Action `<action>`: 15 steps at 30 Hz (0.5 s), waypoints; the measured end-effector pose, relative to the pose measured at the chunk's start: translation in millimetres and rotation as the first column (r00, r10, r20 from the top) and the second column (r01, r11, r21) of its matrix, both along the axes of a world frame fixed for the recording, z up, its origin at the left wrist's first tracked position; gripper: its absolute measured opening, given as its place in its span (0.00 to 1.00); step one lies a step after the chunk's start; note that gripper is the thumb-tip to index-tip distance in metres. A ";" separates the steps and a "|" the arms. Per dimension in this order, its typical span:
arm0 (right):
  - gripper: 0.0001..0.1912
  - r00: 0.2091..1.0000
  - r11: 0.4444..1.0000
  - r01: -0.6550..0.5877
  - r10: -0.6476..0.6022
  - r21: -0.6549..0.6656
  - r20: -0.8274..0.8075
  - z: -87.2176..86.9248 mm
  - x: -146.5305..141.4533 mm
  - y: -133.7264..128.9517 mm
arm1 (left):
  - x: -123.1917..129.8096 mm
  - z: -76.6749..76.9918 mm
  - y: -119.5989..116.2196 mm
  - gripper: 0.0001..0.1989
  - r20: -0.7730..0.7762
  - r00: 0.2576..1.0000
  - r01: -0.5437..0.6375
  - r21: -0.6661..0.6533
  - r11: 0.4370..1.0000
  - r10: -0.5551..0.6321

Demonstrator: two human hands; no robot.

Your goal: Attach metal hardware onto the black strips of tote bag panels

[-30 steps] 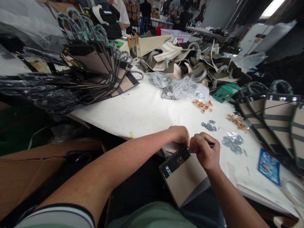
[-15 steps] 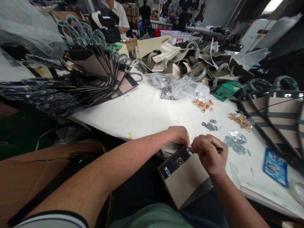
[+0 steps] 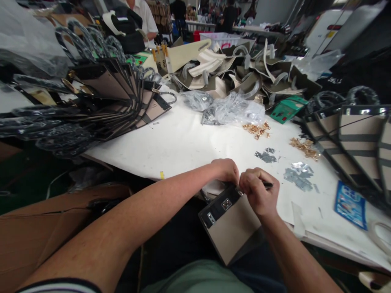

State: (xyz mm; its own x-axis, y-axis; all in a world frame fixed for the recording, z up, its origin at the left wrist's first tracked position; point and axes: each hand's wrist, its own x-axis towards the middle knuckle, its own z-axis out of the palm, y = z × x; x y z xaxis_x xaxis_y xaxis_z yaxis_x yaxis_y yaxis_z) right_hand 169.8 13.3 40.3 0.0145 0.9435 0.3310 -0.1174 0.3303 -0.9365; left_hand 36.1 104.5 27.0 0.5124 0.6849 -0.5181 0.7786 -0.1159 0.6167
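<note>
A beige and black handbag panel (image 3: 234, 230) is tilted over my lap at the table's edge. Two silver metal fittings (image 3: 226, 204) show on its black band. My left hand (image 3: 226, 170) is closed at the panel's top corner, fingertips pinching its edge; what lies between them is hidden. Close beside it, my right hand (image 3: 259, 191) is a fist around a slim tool with a dark handle (image 3: 268, 184). The tool's tip, at a fitting by the panel's corner, is hidden by the fingers, so its kind cannot be told.
On the white table (image 3: 183, 146) lie gold fittings (image 3: 257, 130), grey metal plates (image 3: 299, 176) and a blue packet (image 3: 350, 204). Stacked bag panels stand left (image 3: 122, 93) and right (image 3: 360, 138). A cardboard box (image 3: 61, 228) sits lower left. Co-workers are behind.
The view has shifted slightly, so the scene sits a little further left and higher. Both hands stay at the panel's corner, with the right fist turned a little and closer to the left fingers.
</note>
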 end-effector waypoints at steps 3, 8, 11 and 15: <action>0.21 0.999 1.000 0.012 -0.011 -0.026 0.050 -5.4 -0.5 1.8 | 0.1 -1.5 0.9 0.11 0.003 1.000 0.016 0.006 1.000 -0.016; 0.22 0.989 0.999 0.004 0.003 -0.042 0.150 -4.7 -1.6 1.1 | -1.1 -3.3 4.1 0.11 -0.008 1.000 0.028 0.010 1.000 -0.028; 0.22 0.995 0.999 0.011 -0.006 -0.048 0.096 0.3 -0.7 -2.8 | -1.3 -2.6 4.4 0.12 0.001 1.000 0.029 -0.011 1.000 -0.029; 0.22 0.998 0.999 0.040 -0.040 0.000 0.057 5.2 0.7 -9.7 | -0.5 -1.5 2.9 0.11 0.022 0.999 0.039 -0.027 0.999 -0.039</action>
State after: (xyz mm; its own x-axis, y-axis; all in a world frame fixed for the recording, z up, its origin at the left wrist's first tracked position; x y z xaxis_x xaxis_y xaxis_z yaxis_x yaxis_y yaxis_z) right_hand 170.6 3.6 45.5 0.0329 0.9429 0.3313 -0.0505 0.3327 -0.9417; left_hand 35.6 107.4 25.5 0.5498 0.6500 -0.5247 0.7601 -0.1288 0.6369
